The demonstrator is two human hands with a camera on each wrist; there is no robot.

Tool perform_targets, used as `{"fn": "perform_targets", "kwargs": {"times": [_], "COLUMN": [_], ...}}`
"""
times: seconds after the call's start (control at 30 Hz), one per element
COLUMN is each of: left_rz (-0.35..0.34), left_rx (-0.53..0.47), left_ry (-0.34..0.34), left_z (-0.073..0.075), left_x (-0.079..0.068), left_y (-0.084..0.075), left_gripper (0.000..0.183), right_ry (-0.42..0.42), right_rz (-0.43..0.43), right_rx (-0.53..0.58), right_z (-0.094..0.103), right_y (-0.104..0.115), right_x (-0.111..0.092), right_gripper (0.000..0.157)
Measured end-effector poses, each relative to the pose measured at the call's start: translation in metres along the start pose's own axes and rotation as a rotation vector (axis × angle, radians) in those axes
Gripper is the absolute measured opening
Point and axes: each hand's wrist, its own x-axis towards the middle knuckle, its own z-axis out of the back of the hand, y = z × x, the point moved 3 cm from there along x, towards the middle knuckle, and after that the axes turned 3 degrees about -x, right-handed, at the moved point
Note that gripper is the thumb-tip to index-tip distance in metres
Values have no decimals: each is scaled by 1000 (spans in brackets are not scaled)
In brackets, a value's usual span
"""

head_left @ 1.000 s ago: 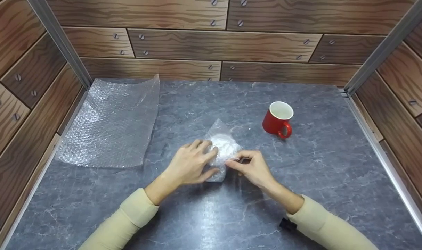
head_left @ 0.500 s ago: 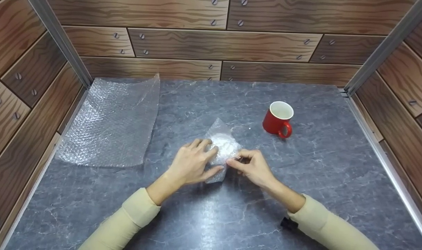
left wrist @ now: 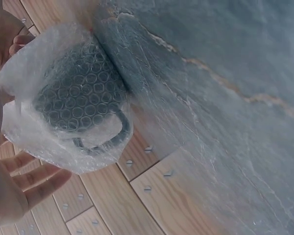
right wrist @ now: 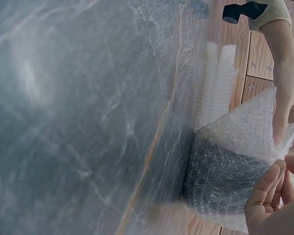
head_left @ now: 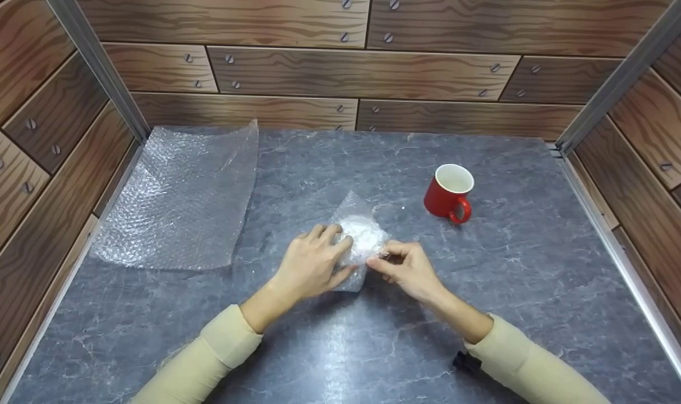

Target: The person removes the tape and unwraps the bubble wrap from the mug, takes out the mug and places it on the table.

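In the middle of the table a dark mug (left wrist: 83, 93) stands wrapped in clear bubble wrap (head_left: 363, 230); its handle shows through the wrap in the left wrist view. My left hand (head_left: 309, 264) rests against the left side of the bundle, fingers spread and fairly straight. On the opposite side my right hand (head_left: 408, 272) pinches an edge of the bubble wrap between thumb and fingertips, and the right wrist view shows that pinch close up. From the head view the mug inside is hidden by glare on the plastic.
A flat sheet of bubble wrap (head_left: 178, 202) lies at the back left, one corner curling up. An unwrapped red mug (head_left: 447, 193), white inside, stands upright at the right, its handle towards me. Wood-patterned panels (head_left: 363, 73) and metal posts surround the grey marbled table (head_left: 329, 359).
Both hands stay almost in place at the wrapped bundle. My left thumb has shifted slightly along the wrap, and the bundle's near edge has moved a little. The red mug has not moved.
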Motion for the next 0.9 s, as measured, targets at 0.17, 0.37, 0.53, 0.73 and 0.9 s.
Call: {"fn": "perform_targets", "kwargs": {"times": [0.17, 0.37, 0.53, 0.73, 0.9], "left_rz": [13, 36, 51, 62, 59], "left_rx": [-6, -8, -19, -41, -48], "left_ry": [-4, 25, 24, 19, 2], "left_z": [-1, -1, -1, -1, -1], "left_x": [1, 2, 3, 4, 4], "left_y": [-2, -3, -3, -3, -3], "left_gripper": [48, 47, 46, 46, 45], "right_ry": [4, 7, 13, 26, 32], "right_rz": [-6, -2, -21, -42, -44], "right_rx": [11, 17, 7, 9, 21], "right_z": [0, 0, 0, 0, 1], "right_y": [-1, 0, 0, -1, -1], "right_x": [0, 0, 1, 1, 2], "right_gripper": [21, 21, 23, 25, 24]}}
